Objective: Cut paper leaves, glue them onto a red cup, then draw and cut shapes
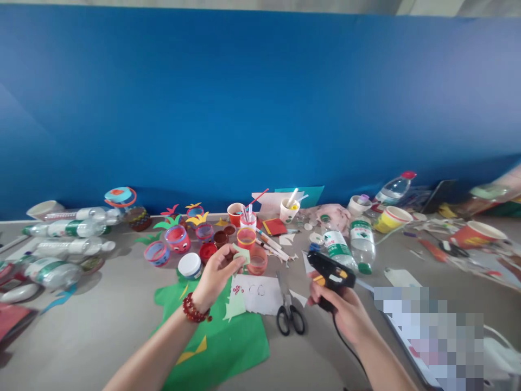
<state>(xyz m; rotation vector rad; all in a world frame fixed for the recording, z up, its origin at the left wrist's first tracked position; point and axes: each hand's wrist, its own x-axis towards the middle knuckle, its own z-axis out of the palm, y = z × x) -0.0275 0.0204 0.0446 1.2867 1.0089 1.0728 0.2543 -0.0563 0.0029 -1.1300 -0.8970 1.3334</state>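
green sheet (228, 358) lies nearest; by its far edge left hand (215, 274) pinches pale green paper (243, 253), and right hand (341, 307), curled round a glue gun (329, 268), should aim clear of the pinch.

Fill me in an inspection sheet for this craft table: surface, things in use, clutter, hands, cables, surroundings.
Surface: grey table, partly covered by a green sheet.
Things in use: a pale green paper piece and a black glue gun, both held; scissors lie between the hands.
Clutter: plastic bottles lying at far left, painted cups near the middle, paper scraps scattered at right.
Hands: left hand pinches the paper piece; right hand grips the glue gun.
Cables: a dark cord runs down from the glue gun; where it ends is out of view.
Surroundings: blue panel behind the table; part of the lower right is pixelated, so unreadable.
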